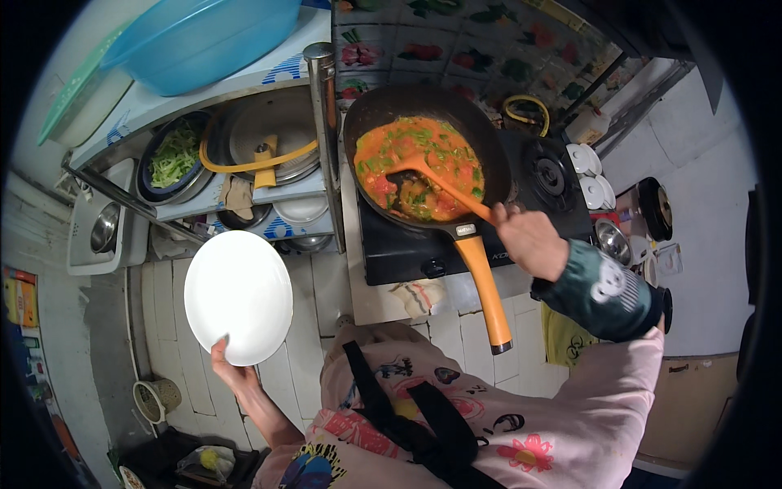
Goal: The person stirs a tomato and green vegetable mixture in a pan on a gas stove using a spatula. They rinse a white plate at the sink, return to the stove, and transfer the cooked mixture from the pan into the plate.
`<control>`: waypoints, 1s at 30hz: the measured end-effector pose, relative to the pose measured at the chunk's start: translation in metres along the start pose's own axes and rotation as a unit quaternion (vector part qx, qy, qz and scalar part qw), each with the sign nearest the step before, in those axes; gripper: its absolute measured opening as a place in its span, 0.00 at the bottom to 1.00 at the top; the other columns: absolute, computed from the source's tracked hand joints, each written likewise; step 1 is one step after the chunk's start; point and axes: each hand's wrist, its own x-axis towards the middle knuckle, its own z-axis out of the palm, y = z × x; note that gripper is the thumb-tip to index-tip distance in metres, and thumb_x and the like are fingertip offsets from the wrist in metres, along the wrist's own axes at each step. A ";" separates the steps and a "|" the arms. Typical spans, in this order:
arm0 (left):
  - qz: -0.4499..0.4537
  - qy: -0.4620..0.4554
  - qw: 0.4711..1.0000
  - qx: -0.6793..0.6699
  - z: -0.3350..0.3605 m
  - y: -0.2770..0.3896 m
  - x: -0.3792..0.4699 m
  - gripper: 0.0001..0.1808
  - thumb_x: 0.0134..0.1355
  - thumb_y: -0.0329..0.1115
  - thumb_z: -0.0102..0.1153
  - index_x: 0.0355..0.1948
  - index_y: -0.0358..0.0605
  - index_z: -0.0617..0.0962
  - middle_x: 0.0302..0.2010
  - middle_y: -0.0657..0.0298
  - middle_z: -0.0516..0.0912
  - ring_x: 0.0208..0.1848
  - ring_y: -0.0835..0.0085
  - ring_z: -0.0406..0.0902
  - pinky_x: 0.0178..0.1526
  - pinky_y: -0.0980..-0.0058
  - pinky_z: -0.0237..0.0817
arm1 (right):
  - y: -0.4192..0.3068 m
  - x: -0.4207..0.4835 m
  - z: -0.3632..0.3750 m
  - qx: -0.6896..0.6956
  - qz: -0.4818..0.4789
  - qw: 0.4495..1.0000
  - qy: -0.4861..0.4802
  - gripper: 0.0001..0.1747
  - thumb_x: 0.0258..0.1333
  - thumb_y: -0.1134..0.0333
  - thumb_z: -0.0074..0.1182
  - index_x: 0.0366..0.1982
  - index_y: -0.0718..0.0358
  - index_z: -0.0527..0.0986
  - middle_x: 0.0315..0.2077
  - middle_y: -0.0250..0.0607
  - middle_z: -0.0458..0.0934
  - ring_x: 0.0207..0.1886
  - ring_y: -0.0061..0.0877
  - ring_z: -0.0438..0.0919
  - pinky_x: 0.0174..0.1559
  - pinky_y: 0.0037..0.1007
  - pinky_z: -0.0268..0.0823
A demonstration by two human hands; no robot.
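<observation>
My left hand (235,370) grips the lower rim of a white oval plate (238,296), thumb on its upper face, out over the floor left of the stove. Nothing lies on the plate. My right hand (528,238) is closed around the handle of an orange spatula (449,186). The spatula's head rests in a red-orange cooked dish (427,137) with tomato pieces and green bits. This food is in a dark frying pan (498,165) on the left side of a black gas stove (400,250). The pan's orange handle (486,293) points towards me.
Left of the stove, a metal shelf (327,147) holds a blue basin (201,43), a bowl of shredded greens (177,156) and pan lids. A folded cloth (420,297) lies at the counter's front edge. White cups (589,177) and a metal bowl (613,241) stand right of the stove.
</observation>
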 end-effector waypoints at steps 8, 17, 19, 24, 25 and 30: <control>-0.001 0.001 1.000 -0.014 0.003 0.002 0.008 0.20 0.47 0.33 0.48 0.42 0.35 0.70 0.37 0.59 0.76 0.37 0.67 0.76 0.39 0.69 0.71 | 0.027 0.024 -0.019 0.036 -0.004 0.996 0.078 0.07 0.36 0.73 0.48 0.22 0.68 0.72 0.16 0.43 0.72 0.22 0.37 0.74 0.23 0.35 0.64; -0.001 -0.027 0.999 0.023 0.014 0.011 0.029 0.23 0.47 0.35 0.48 0.45 0.35 0.69 0.40 0.58 0.75 0.42 0.67 0.74 0.44 0.69 0.68 | 0.033 -0.054 -0.110 -0.035 0.075 0.993 -0.088 0.12 0.36 0.75 0.47 0.30 0.62 0.74 0.13 0.42 0.71 0.21 0.37 0.73 0.23 0.34 0.64; -0.006 -0.025 0.999 0.030 0.015 0.012 0.033 0.24 0.47 0.35 0.48 0.46 0.36 0.68 0.41 0.58 0.74 0.42 0.67 0.74 0.44 0.70 0.68 | 0.036 -0.055 -0.106 -0.027 0.072 0.995 -0.060 0.10 0.36 0.75 0.47 0.28 0.62 0.73 0.13 0.43 0.71 0.21 0.38 0.73 0.25 0.34 0.64; -0.014 -0.031 0.999 0.020 0.013 0.012 0.036 0.23 0.47 0.35 0.49 0.46 0.36 0.69 0.40 0.58 0.75 0.42 0.66 0.74 0.43 0.69 0.69 | 0.060 -0.011 -0.033 0.021 0.052 0.996 -0.066 0.06 0.38 0.71 0.48 0.24 0.64 0.71 0.18 0.44 0.72 0.25 0.40 0.72 0.26 0.37 0.64; -0.019 -0.036 0.999 0.017 0.011 0.012 0.035 0.23 0.47 0.34 0.49 0.45 0.36 0.69 0.40 0.58 0.75 0.41 0.66 0.74 0.44 0.69 0.69 | 0.061 -0.001 -0.021 0.039 0.068 0.996 -0.037 0.05 0.39 0.70 0.49 0.21 0.65 0.71 0.18 0.46 0.73 0.26 0.41 0.73 0.27 0.37 0.65; -0.024 -0.051 0.998 0.012 0.009 0.013 0.036 0.21 0.47 0.34 0.49 0.43 0.36 0.70 0.39 0.58 0.76 0.41 0.66 0.74 0.44 0.69 0.68 | 0.059 0.027 -0.018 0.178 0.100 0.979 0.015 0.09 0.49 0.67 0.46 0.29 0.65 0.73 0.21 0.52 0.73 0.28 0.43 0.73 0.31 0.37 0.65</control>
